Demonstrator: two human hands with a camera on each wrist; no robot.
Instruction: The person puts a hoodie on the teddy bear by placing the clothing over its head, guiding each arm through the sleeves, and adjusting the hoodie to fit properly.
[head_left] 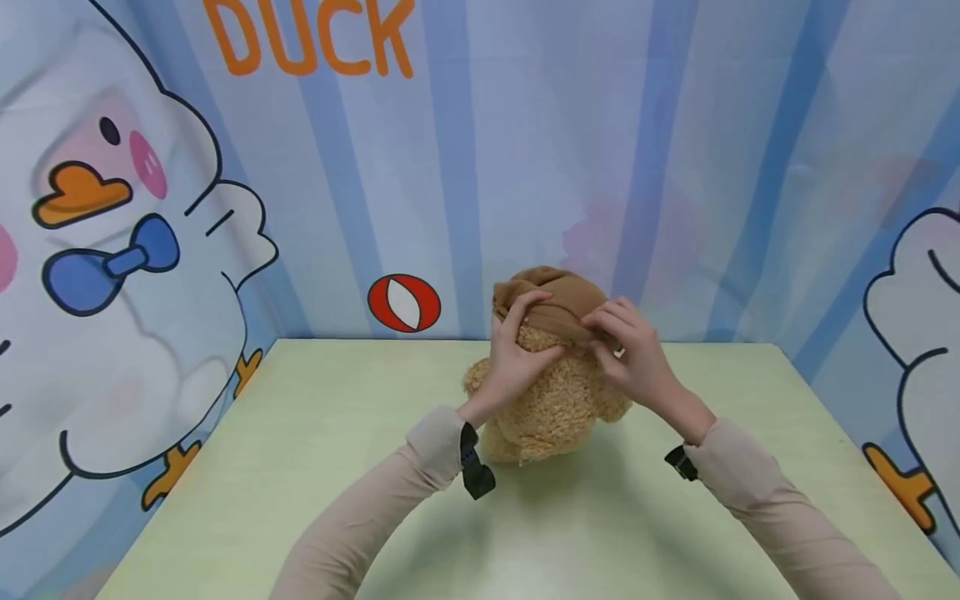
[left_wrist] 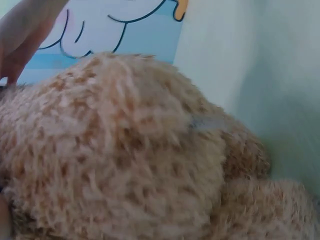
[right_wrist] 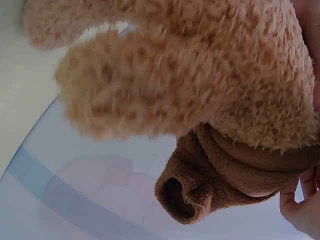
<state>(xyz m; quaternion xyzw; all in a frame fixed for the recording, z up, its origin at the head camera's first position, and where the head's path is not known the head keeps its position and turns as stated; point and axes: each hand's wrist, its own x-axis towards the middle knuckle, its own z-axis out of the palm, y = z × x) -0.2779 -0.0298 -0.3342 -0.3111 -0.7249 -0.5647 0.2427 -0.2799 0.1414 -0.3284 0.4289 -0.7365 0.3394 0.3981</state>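
A curly, light-brown teddy bear [head_left: 551, 408] sits upright on the table, its back towards me. A brown fleece garment [head_left: 566, 296] is bunched over the top of its head; the right wrist view shows a sleeve-like opening [right_wrist: 175, 197] in it. My left hand [head_left: 517, 350] grips the bear's head from the left, thumb on the fur and fingers reaching onto the garment. On the other side, my right hand [head_left: 633, 354] pinches the garment's lower edge. Fur [left_wrist: 125, 150] fills most of the left wrist view, so little of the left grip shows there.
The pale green table [head_left: 337, 500] reaches back to a blue striped backdrop [head_left: 517, 167] printed with ducks, lettering and a red ball. Dark straps [head_left: 474, 462] circle both wrists, below beige sleeves.
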